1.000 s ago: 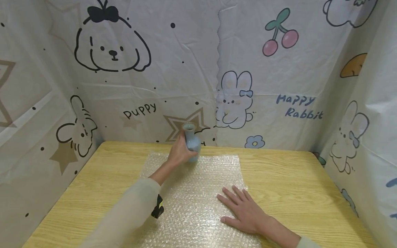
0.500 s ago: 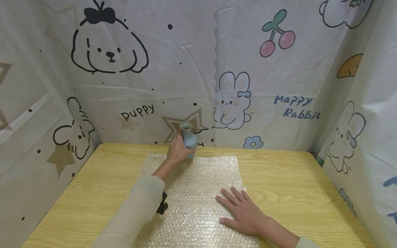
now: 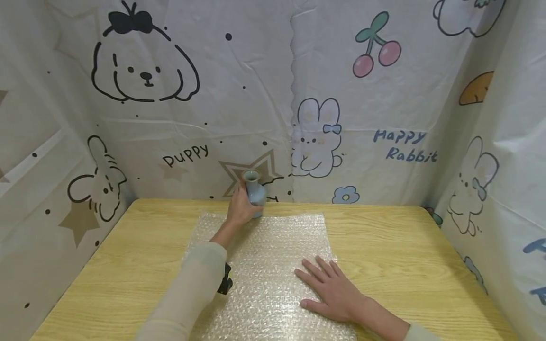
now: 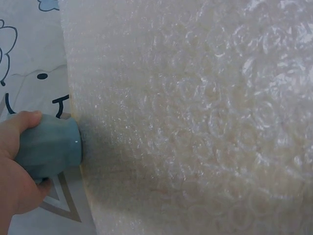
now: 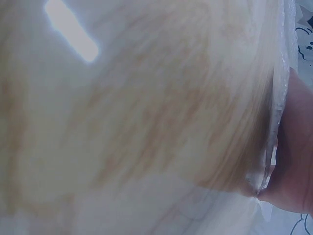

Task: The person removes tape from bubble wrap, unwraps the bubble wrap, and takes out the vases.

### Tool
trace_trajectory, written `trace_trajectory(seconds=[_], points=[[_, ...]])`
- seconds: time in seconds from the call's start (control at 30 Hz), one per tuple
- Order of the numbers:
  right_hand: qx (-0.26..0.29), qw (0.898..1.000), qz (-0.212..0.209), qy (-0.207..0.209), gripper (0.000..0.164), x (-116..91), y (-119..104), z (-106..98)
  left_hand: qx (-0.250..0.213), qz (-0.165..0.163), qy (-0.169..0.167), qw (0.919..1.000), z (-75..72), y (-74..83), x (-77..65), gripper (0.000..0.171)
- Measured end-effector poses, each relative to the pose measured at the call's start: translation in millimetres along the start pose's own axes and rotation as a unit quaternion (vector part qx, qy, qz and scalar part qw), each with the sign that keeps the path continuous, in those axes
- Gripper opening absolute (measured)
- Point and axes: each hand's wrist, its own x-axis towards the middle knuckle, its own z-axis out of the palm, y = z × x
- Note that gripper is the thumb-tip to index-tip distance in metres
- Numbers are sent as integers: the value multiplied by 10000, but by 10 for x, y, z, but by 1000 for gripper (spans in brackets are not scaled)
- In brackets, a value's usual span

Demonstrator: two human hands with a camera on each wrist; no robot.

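Note:
A small light-blue vase (image 3: 257, 195) with a narrow neck and flared mouth stands near upright at the back edge of a bubble wrap sheet (image 3: 273, 255). My left hand (image 3: 240, 207) grips its body from the left, fingers partly hidden behind it. In the left wrist view, thumb and fingers curl round the vase (image 4: 51, 147), its base close to the wrap's edge. My right hand (image 3: 334, 291) rests flat with spread fingers on the right edge of the wrap. The right wrist view catches only part of that hand (image 5: 297, 156) beside the wrap's edge (image 5: 281, 88).
A yellow wood-grain table (image 3: 384, 246) lies under the wrap. Printed cloth (image 3: 239, 94) hangs behind it and along both sides. A black device (image 3: 225, 280) sits at my left wrist, under the sleeve (image 3: 187, 284).
My left hand has moved the vase slightly back and left, from over the wrap to its back edge. The right hand stays in place; the head view has shifted a little.

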Motion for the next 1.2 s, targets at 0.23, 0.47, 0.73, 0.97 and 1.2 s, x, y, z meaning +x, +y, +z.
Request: trace_trajectory(seconds=[0.23, 0.47, 0.73, 0.97, 1.2], points=[[36, 10000, -9, 30, 67, 2, 3, 9, 3, -1, 46, 10000, 51, -38, 8, 104], [-48, 10000, 15, 22, 67, -1, 4, 14, -40, -60, 22, 10000, 81, -60, 36, 104], [-9, 10000, -37, 46, 68, 2, -7, -8, -34, -62, -56, 10000, 98, -68, 66, 105], [-16, 10000, -66, 44, 67, 2, -14, -10, 0, -209, -188, 9996, 89, -67, 68, 106], [-193, 9998, -55, 88, 68, 7, -5, -29, 158, -58, -355, 9992, 80, -75, 85, 109]])
